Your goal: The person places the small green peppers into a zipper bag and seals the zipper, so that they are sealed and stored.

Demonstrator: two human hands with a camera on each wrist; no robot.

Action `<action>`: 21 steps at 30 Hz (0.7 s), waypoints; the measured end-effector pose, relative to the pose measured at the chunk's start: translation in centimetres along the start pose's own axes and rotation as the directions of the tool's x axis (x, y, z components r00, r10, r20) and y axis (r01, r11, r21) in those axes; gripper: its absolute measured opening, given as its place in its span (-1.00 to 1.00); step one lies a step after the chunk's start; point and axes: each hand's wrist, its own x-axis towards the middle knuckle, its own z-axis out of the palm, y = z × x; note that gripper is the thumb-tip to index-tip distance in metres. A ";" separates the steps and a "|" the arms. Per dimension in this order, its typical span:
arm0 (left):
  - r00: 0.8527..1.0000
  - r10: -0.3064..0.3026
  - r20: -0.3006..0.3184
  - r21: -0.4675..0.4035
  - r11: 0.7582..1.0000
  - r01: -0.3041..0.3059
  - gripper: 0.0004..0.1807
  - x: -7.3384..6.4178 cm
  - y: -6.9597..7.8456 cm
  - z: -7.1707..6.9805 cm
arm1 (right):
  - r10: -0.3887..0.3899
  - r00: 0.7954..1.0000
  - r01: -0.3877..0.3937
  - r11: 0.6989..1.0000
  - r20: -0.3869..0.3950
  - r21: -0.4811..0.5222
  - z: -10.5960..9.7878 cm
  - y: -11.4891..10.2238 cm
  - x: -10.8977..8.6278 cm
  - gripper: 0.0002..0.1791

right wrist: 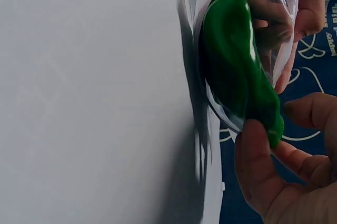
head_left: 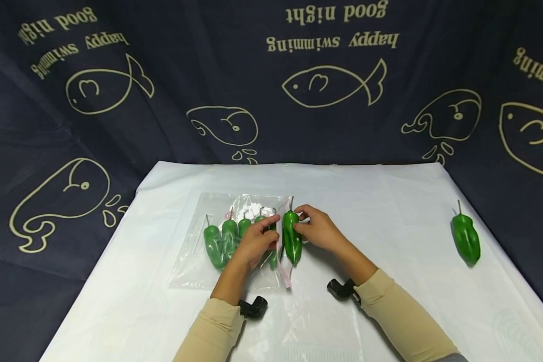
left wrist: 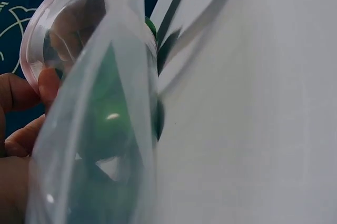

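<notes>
A clear zip bag [head_left: 187,271] with a pink-edged mouth lies flat and holds several green peppers [head_left: 214,246]. My left hand [head_left: 255,244] reaches over the bag and pinches its mouth edge, lifting the film, as the left wrist view shows with the pink zip strip [left wrist: 26,56] by the fingers. At the mouth, my right hand [head_left: 319,230] holds another green pepper [head_left: 291,239], stem pointing away. In the right wrist view this pepper [right wrist: 231,56] lies against the bag film, fingers at its lower end. How far it sits inside the mouth is unclear.
Far to the right on the white-covered table [head_left: 389,201] lies one more green pepper [head_left: 466,240]. A transparent sheet or bag [head_left: 326,332] seems to lie near the front edge. Behind hangs a dark blue cloth [head_left: 335,136] with fish drawings.
</notes>
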 end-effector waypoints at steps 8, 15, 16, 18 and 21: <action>1.000 0.012 -0.006 0.057 0.998 -0.011 -0.30 0.0 0.0 0.1 | 0.000 1.000 -0.001 0.998 0.014 0.058 0.2 0.5 -0.2 -0.58; 1.000 0.020 0.017 0.058 0.998 -0.021 -0.29 0.1 -0.1 0.4 | 0.013 1.000 -0.016 0.993 0.028 0.113 1.2 0.9 -0.1 -0.60; 1.000 0.024 0.016 0.057 0.998 -0.025 -0.30 0.2 -0.1 0.4 | 0.016 0.999 -0.020 0.992 0.028 0.128 1.3 0.9 -0.1 -0.61; 1.000 0.026 0.009 0.055 0.998 -0.027 -0.30 0.2 0.0 0.5 | 0.020 0.999 -0.024 0.987 0.025 0.157 1.3 0.8 0.0 -0.61; 0.999 0.040 0.014 0.060 0.997 -0.041 -0.31 0.2 0.2 0.6 | 0.013 1.000 -0.018 0.984 0.026 0.180 1.4 0.6 0.0 -0.62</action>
